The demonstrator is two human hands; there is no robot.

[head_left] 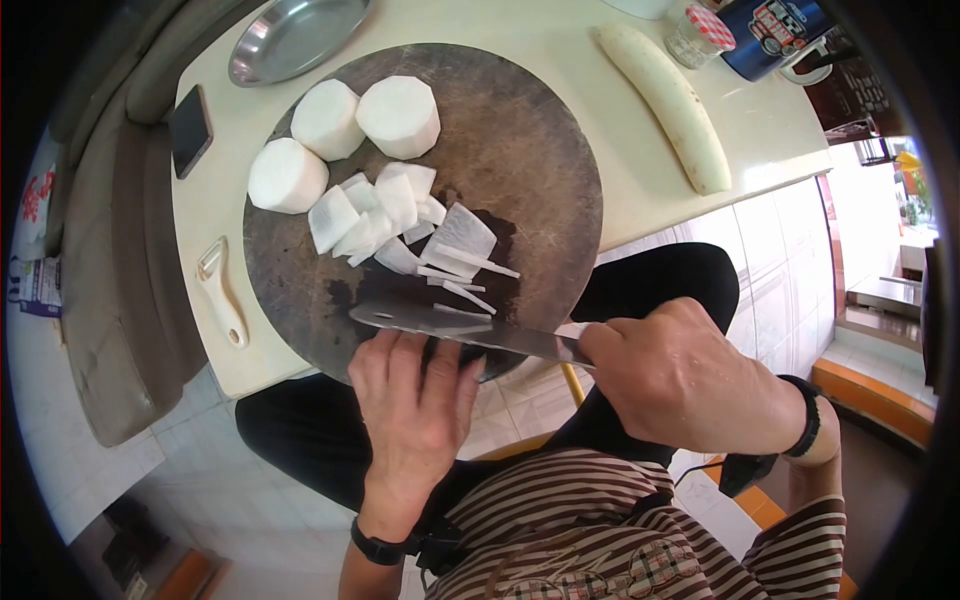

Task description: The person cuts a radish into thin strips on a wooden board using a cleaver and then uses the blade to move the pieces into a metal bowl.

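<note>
My right hand (672,378) is wrapped round the handle of a broad knife (480,332), whose blade points left over the near part of a round dark board (520,150). Close against the blade's near side, my left hand (415,390) has its fingertips at the board's edge; whether anything lies under them is hidden. Just beyond the blade are thin white strips (468,292) and flat white slices (465,235). More slices (365,215) lie in a loose pile. Three thick peeled white chunks (398,117) stand at the board's upper left.
A whole long white radish (668,105) lies right of the board. Around it are a metal dish (295,40), a phone (190,132), a peeler (222,295), a jar with a checked lid (700,38) and a blue can (768,35). My knees are below the table edge.
</note>
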